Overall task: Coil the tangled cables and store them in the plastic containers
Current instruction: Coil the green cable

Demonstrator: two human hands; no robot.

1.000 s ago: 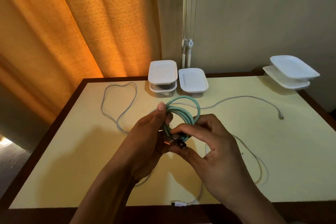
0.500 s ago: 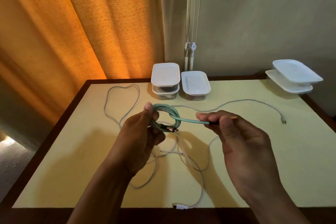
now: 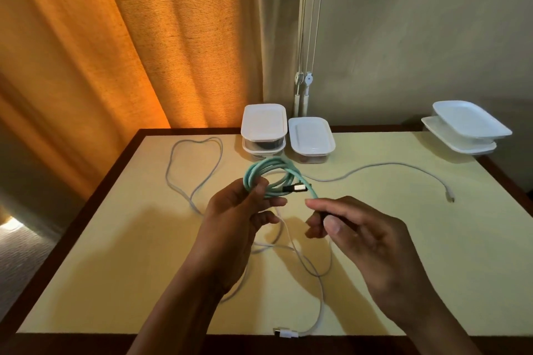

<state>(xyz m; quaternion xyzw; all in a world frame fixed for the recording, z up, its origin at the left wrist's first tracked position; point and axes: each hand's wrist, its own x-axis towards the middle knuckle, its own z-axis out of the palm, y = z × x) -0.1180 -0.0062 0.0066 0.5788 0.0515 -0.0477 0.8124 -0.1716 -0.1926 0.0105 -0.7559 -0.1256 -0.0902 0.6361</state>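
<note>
**Figure: head view, coiling step, seen from above the table.** The left hand [image 3: 239, 219] is raised over the pale yellow tabletop with a dark wooden border [image 3: 115, 239]. Its fingers and thumb are curled round the near side of a mint-green round cable wound into a small coil [image 3: 268, 163]. A metallic connector [image 3: 297, 188] projects from the right side of the coil.

A short free tail of the same cable runs from the coil down to the right hand [image 3: 366, 239]. That hand pinches the tail's dark end between thumb and forefinger, and its other fingers are loosely bent. The two hands are close together but apart, and the coil is clear of the table.

Thin white cable lies loose on the tabletop in several loops (whether one cable or more cannot be told). It shows a flat white plug [image 3: 284, 333] at the near edge and a small plug [image 3: 449, 196] at the right.

At the far edge stand two stacked clear plastic containers with white lids [image 3: 264, 127]. A single lidded container of the same kind [image 3: 311, 135] stands just beside them. Two white shallow lids or trays [image 3: 467, 124] are stacked at the far right corner. An orange curtain [image 3: 129, 52] hangs behind the table on the left.
</note>
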